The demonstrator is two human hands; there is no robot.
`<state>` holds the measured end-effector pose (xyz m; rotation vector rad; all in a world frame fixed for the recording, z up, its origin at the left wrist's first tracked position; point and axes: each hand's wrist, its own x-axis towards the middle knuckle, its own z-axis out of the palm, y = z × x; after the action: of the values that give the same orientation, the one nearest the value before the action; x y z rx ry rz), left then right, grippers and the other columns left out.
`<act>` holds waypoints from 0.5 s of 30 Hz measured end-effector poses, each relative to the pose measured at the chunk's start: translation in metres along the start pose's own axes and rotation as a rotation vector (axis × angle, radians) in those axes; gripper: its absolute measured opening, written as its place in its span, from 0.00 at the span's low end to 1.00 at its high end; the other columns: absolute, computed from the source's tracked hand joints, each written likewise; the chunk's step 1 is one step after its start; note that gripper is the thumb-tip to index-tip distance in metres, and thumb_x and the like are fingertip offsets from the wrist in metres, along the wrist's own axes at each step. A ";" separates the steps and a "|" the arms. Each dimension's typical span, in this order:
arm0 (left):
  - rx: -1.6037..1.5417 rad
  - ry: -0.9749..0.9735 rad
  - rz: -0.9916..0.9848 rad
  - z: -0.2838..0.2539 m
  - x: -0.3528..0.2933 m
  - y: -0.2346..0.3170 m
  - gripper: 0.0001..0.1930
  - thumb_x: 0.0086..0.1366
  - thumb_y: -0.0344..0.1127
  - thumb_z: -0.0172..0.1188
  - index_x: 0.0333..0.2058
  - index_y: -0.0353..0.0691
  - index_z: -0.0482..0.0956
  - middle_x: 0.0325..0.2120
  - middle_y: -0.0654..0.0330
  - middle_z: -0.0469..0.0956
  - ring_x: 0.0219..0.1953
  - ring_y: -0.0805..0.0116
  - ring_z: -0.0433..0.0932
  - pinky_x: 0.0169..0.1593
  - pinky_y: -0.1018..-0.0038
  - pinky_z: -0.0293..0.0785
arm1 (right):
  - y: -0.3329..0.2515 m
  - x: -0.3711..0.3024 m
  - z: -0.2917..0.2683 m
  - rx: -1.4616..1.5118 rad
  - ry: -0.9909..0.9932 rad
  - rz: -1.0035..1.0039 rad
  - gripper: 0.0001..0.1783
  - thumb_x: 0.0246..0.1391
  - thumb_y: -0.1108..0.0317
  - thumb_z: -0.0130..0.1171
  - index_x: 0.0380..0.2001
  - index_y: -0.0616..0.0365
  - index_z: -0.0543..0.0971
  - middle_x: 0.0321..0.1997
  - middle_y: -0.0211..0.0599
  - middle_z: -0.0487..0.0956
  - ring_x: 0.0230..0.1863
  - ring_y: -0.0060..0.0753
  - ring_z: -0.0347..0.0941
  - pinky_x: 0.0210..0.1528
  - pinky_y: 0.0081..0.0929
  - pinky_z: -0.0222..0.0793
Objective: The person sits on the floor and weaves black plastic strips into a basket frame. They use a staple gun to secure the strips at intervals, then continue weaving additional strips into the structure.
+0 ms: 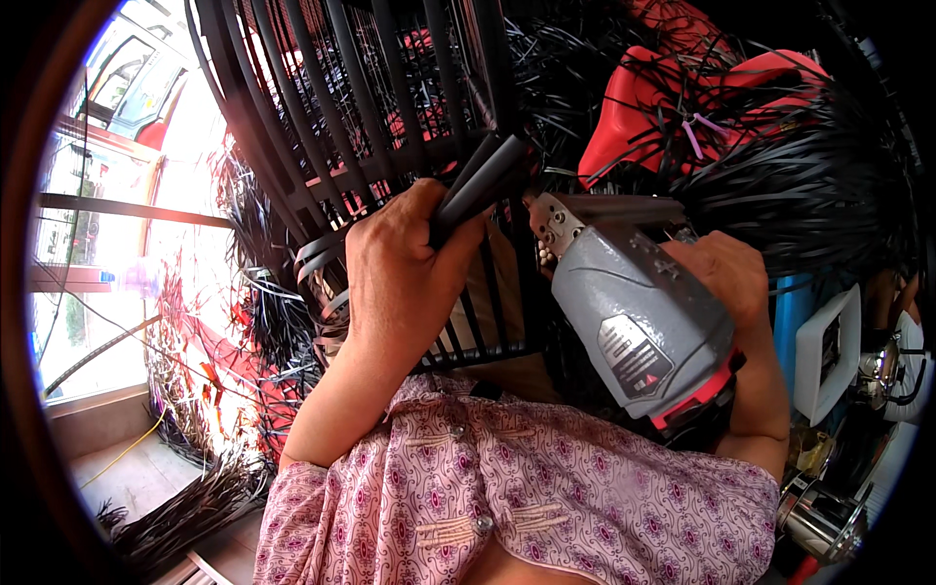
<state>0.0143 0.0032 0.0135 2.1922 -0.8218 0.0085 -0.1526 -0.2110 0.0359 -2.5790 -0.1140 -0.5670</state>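
Observation:
My left hand [405, 263] is closed round a small bundle of flat black plastic strips [478, 185], whose ends stick up past the thumb. The hand rests against the black slatted frame [380, 161], where long parallel bars run away from me. My right hand [726, 278] grips a grey and red power tool [639, 312], shaped like a staple gun. Its metal nose points left, close to the frame and a little right of the strip ends. Most of the right-hand fingers are hidden behind the tool's body.
Loose black strips [809, 195] lie in a big heap at the right, partly over a red plastic seat [634, 117]. A purple tie [697, 132] lies among them. White frame-like piece [829, 351] and shiny metal parts [819, 517] stand at far right. More strips [195, 507] cover floor at lower left.

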 end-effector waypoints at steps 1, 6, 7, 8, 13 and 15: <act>0.009 -0.003 0.001 0.000 0.000 0.000 0.09 0.56 0.34 0.66 0.30 0.36 0.76 0.20 0.50 0.76 0.24 0.50 0.78 0.30 0.63 0.72 | -0.001 0.001 -0.001 -0.027 -0.016 0.008 0.21 0.34 0.61 0.70 0.37 0.52 0.82 0.29 0.35 0.83 0.30 0.41 0.78 0.36 0.34 0.69; -0.006 0.023 0.032 0.002 0.000 -0.002 0.09 0.56 0.34 0.66 0.30 0.36 0.76 0.21 0.50 0.76 0.25 0.48 0.78 0.30 0.62 0.72 | -0.003 0.002 -0.003 -0.077 -0.022 -0.020 0.21 0.34 0.61 0.69 0.37 0.53 0.82 0.27 0.33 0.81 0.27 0.41 0.77 0.34 0.33 0.69; -0.010 0.025 0.031 0.002 0.000 -0.001 0.10 0.56 0.34 0.66 0.30 0.36 0.76 0.21 0.50 0.76 0.26 0.48 0.78 0.31 0.62 0.72 | -0.002 0.001 -0.002 -0.089 -0.021 -0.024 0.21 0.34 0.60 0.69 0.37 0.53 0.82 0.26 0.33 0.81 0.27 0.40 0.77 0.34 0.33 0.68; 0.000 0.020 0.028 0.002 -0.001 -0.001 0.10 0.56 0.34 0.66 0.30 0.36 0.76 0.21 0.49 0.76 0.26 0.48 0.78 0.31 0.62 0.72 | -0.001 0.000 -0.002 -0.102 -0.020 -0.028 0.22 0.34 0.60 0.69 0.38 0.53 0.82 0.25 0.33 0.80 0.27 0.40 0.77 0.33 0.33 0.68; 0.016 0.003 0.020 0.000 -0.001 0.000 0.10 0.56 0.35 0.66 0.30 0.36 0.76 0.22 0.49 0.76 0.26 0.48 0.79 0.31 0.61 0.72 | -0.001 -0.001 -0.004 -0.168 -0.051 -0.039 0.23 0.34 0.59 0.68 0.39 0.54 0.81 0.24 0.32 0.79 0.26 0.39 0.76 0.32 0.34 0.67; 0.022 0.016 0.035 0.001 -0.001 -0.001 0.10 0.56 0.36 0.66 0.30 0.35 0.76 0.22 0.49 0.77 0.26 0.48 0.79 0.31 0.61 0.72 | -0.002 -0.001 -0.005 -0.190 -0.059 -0.038 0.24 0.33 0.59 0.68 0.38 0.53 0.82 0.24 0.32 0.79 0.27 0.39 0.76 0.32 0.34 0.67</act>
<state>0.0142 0.0035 0.0121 2.1953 -0.8547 0.0523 -0.1554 -0.2115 0.0409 -2.7842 -0.1349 -0.5381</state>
